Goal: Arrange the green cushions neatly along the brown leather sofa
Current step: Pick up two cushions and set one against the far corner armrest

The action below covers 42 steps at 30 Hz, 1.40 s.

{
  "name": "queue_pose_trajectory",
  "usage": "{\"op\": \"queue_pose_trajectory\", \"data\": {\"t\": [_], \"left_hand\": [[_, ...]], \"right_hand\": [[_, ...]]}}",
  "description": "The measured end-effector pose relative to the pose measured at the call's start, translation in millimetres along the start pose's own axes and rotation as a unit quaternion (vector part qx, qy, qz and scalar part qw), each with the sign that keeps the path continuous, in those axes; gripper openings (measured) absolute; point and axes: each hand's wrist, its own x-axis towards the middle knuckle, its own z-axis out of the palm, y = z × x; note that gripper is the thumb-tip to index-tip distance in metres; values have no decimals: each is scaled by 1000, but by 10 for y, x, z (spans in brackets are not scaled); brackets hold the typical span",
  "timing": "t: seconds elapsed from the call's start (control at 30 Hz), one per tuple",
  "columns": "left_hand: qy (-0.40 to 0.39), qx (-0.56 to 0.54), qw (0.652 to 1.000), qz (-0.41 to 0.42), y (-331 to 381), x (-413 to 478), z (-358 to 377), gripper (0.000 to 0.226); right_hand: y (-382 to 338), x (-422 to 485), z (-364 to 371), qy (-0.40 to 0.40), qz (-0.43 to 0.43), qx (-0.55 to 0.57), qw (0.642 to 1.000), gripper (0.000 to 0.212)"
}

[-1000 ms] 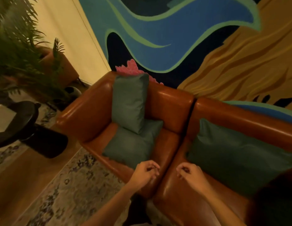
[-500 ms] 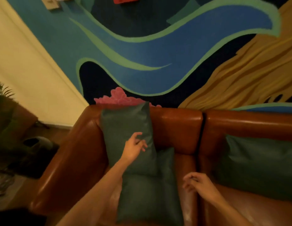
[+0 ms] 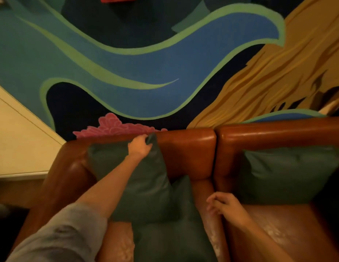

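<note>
A brown leather sofa (image 3: 187,148) fills the lower half of the view. An upright green cushion (image 3: 146,184) leans against its left backrest, and my left hand (image 3: 139,147) grips that cushion's top right corner. A second green cushion (image 3: 170,241) lies flat on the left seat, partly under the upright one. A third, wide green cushion (image 3: 286,173) rests against the right backrest. My right hand (image 3: 221,206) hovers over the seam between the two seats, fingers loosely curled, holding nothing.
A painted mural wall (image 3: 146,63) rises right behind the sofa. A cream wall (image 3: 17,138) and a strip of floor show at the left, beyond the sofa's left armrest (image 3: 64,182).
My left hand has climbed from the middle of the upright cushion to its top right corner and closed on it. The view has moved closer to the sofa. My right hand has hardly shifted.
</note>
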Motion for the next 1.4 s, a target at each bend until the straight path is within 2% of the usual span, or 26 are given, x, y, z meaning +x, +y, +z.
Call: {"op": "queue_pose_trajectory", "data": {"t": [0.07,0.13,0.23,0.3,0.33,0.37,0.43,0.5,0.53,0.6,0.63,0.7,0.73,0.77,0.83,0.87,0.97,1.07,1.13,1.17,1.23,1.3,1.33,1.4], "left_hand": [[73,-35,996,30,24,-297,67,25],[100,-77,989,81,63,-712,174,24],[88,-123,977,150,189,-1419,317,36],[56,-163,969,177,279,-1763,339,40],[29,-207,964,167,308,-1878,318,40],[-5,-275,950,146,312,-1936,279,38],[-58,-431,895,97,229,-1914,139,28],[6,-486,873,32,-53,-1663,-111,24],[72,-475,877,-5,-263,-1481,-267,28],[211,-377,897,-97,-769,-1091,-583,35],[237,-335,901,-138,-997,-925,-711,43],[168,-386,886,-192,-1252,-681,-830,57],[104,-431,874,-196,-1241,-641,-827,53],[45,-468,865,-176,-1145,-653,-813,42],[-17,-503,857,-107,-851,-811,-766,24],[-30,-511,856,-67,-696,-915,-721,26],[-58,-489,869,53,-256,-1195,-560,49],[-70,-445,881,142,178,-1396,-326,55],[-28,-404,896,182,406,-1475,-165,53],[-12,-388,901,194,503,-1503,-107,53],[11,-373,905,204,639,-1539,-37,54],[17,-359,911,203,696,-1554,-10,55],[9,-354,913,205,696,-1562,-5,55],[-21,-347,913,214,674,-1599,-5,54]], "right_hand": [[-153,50,48,7,-9,7,1000,18],[-363,146,99,27,-15,36,999,20],[-745,361,193,48,-43,41,997,25],[-986,480,298,44,-85,-6,995,15],[-1050,530,363,34,-98,-53,993,14],[-1069,571,434,32,-102,-116,987,30],[-987,619,575,25,-93,-240,966,64],[-852,615,697,-1,-88,-270,959,73],[-797,611,726,-8,-94,-268,959,70],[-742,587,717,-13,-111,-251,961,51],[-736,541,685,-24,-118,-239,964,41],[-688,469,571,-45,-123,-213,968,29],[-632,431,486,-49,-116,-204,971,27],[-544,410,379,-47,-106,-195,974,27],[-367,390,130,-5,-84,-191,978,32],[-279,386,-12,26,-64,-197,978,36],[-44,384,-391,81,9,-248,965,40],[119,421,-570,112,74,-350,927,66],[-58,331,-466,110,52,-355,927,80],[-188,289,-389,96,24,-319,943,84],[-397,245,-278,51,-13,-198,979,93],[-494,217,-221,16,-34,-98,994,111],[-482,222,-214,22,-48,-78,996,125],[-443,218,-197,46,-82,-138,986,142]]}}
